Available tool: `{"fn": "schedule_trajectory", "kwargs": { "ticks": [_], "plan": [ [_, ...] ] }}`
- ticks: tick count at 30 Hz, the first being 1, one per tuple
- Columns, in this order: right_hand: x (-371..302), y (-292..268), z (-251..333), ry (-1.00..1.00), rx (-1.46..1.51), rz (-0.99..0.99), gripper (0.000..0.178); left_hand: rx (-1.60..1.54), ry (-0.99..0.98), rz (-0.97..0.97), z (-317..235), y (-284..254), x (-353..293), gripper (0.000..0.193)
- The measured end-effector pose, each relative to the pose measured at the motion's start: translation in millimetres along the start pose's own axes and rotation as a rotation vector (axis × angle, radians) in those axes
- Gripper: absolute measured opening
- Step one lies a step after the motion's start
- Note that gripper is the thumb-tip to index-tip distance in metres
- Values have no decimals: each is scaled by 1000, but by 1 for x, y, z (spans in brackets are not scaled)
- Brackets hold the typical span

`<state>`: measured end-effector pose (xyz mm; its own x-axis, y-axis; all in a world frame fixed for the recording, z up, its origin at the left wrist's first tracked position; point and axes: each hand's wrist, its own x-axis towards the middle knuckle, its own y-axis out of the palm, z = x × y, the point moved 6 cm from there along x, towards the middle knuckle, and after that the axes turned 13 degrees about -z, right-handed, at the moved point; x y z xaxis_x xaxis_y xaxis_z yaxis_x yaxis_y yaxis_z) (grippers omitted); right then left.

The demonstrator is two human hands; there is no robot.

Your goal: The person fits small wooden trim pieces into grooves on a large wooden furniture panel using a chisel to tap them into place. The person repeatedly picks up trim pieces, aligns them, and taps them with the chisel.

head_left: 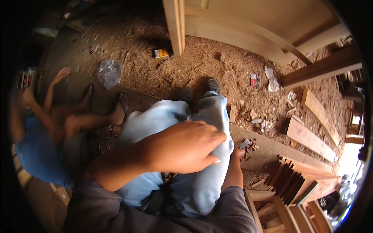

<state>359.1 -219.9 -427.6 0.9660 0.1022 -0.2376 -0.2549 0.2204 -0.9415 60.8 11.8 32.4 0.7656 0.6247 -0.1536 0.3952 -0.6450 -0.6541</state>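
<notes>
My left hand (186, 145) lies across my lap over the jeans (202, 186), its back upward. Its thumb and forefinger stand apart and nothing shows between them; the other fingers are mostly hidden. My right hand (237, 153) is low beside my right leg, partly covered by the knee. Its fingers look closed near a flat pale-grey piece (244, 143), whose kind I cannot make out. Small reddish-brown wood pieces (252, 146) lie bunched just beyond that hand, at the edge of a long board (268, 149).
Another person (42, 143) in blue sits at left, one hand raised. Dark wood strips (285, 178) and a wooden frame (276, 206) are at lower right. Planks (311, 138) lie on the shaving-covered floor (233, 73). A large wooden panel (252, 31) stands ahead; a clear plastic bag (110, 73) lies at left.
</notes>
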Motion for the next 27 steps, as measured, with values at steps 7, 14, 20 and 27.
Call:
{"fn": "schedule_trajectory", "kwargs": {
  "ticks": [7, 14, 20, 27],
  "plan": [
    [-35, -32, 49, 18, 132, 74, 37, 34, -61, -84, 11, 30, 23, 43],
    [-55, -127, 91, -176, 471, 46, 27, -63, -76, -351, 18, 31, 36, 39],
    [-62, -243, 101, -419, 964, 10, 20, -194, -1, -615, 16, 32, 38, 31],
    [-165, -376, 97, -592, 1246, -14, 17, -378, 154, -467, -30, 40, 9, 36]
  ]
}}
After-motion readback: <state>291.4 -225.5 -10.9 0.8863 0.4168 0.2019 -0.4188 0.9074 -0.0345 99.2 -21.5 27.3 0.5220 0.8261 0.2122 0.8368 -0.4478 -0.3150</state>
